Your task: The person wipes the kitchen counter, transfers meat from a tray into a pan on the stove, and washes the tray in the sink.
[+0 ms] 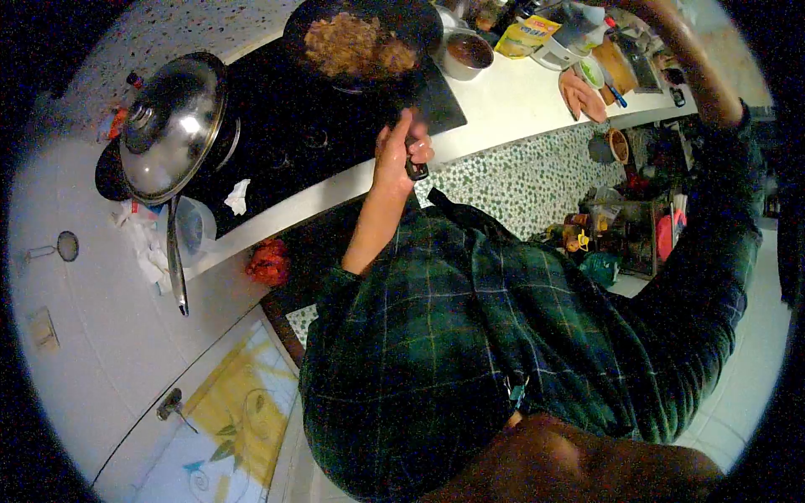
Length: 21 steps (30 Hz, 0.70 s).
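Observation:
My left hand is closed round the black handle of a dark wok on the stove. Browned, chopped food lies in the wok. My right arm reaches up to the top edge of the view, where my right hand is only partly in frame; its fingers are cut off, and what it holds, if anything, cannot be seen. Below it are a yellow packet, a bowl with something green and pinkish gloves or cloth.
Left on the stove stands a lidded pan, its long handle jutting past the counter edge. A crumpled white tissue lies near it. A pot of dark contents stands right of the wok. A shelf rack is at the right, a red bag below the counter.

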Motion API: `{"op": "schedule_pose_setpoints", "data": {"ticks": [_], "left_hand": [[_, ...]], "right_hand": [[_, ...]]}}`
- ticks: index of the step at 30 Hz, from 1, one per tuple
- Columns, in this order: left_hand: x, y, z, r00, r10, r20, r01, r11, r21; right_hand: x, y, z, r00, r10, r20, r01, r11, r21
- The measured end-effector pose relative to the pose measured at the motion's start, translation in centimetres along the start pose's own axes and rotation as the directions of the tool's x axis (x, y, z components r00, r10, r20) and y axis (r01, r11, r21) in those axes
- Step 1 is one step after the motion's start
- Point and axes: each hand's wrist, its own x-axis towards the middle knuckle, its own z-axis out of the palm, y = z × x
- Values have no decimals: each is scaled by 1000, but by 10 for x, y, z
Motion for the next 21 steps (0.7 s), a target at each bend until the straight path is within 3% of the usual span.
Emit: {"op": "schedule_pose_setpoints", "data": {"ticks": [1, 3, 4, 6, 7, 9, 10, 12, 13, 14, 16, 17, 18, 20, 21], "left_hand": [[1, 0, -1, 1000, -8, 7, 8, 1000, -28], [3, 0, -6, 999, 5, 31, -5, 1000, -22], [3, -2, -8, 999, -2, 52, 2, 1000, -3], [2, -2, -8, 997, -35, 65, 36, 999, -20], [0, -1, -4, 999, -26, 37, 27, 999, -26], [0, 0, -1, 1000, -18, 19, 18, 999, -32], [0, 0, -1, 1000, -6, 19, 7, 999, -39], [-1, 0, -4, 999, 21, 26, -21, 1000, 14], [-1, 0, -5, 1000, 12, 29, -12, 1000, 6], [1, 0, -4, 1000, 10, 29, -10, 1000, 6], [1, 0, -5, 1000, -6, 26, 6, 1000, 21], [0, -3, -7, 1000, -16, 21, 16, 1000, 25], [0, -3, -6, 999, -41, 7, 41, 999, -13], [2, 2, -3, 999, -50, -1, 50, 997, -50], [0, 2, 1, 999, -32, -10, 32, 999, -10]], "right_hand": [[-4, -10, -3, 1000, -6, -1, 6, 1000, -7], [-9, -25, 2, 998, -60, -30, 50, 963, -265], [3, -41, 3, 989, 42, 141, 17, 919, -393], [28, -42, 40, 993, 80, 83, -35, 896, -442], [28, -36, 48, 994, 81, 79, -38, 895, -444], [23, -26, 53, 989, 66, -129, -111, 920, -376], [18, -27, 41, 990, 55, -131, -101, 918, -384], [-4, -43, 8, 996, 26, -91, -37, 992, -119], [-1, -53, 7, 958, 144, 250, -48, 935, -352], [8, -70, 1, 865, 271, 422, -90, 912, -400], [14, -72, 46, 989, 118, 86, -94, 965, -244], [30, -64, 66, 996, 89, 23, -81, 970, -229], [33, -57, 65, 995, 93, 19, -86, 971, -225], [40, -41, 56, 964, 242, 110, -244, 970, 0], [33, -9, 74, 996, 49, -80, -43, 997, 68]]}}
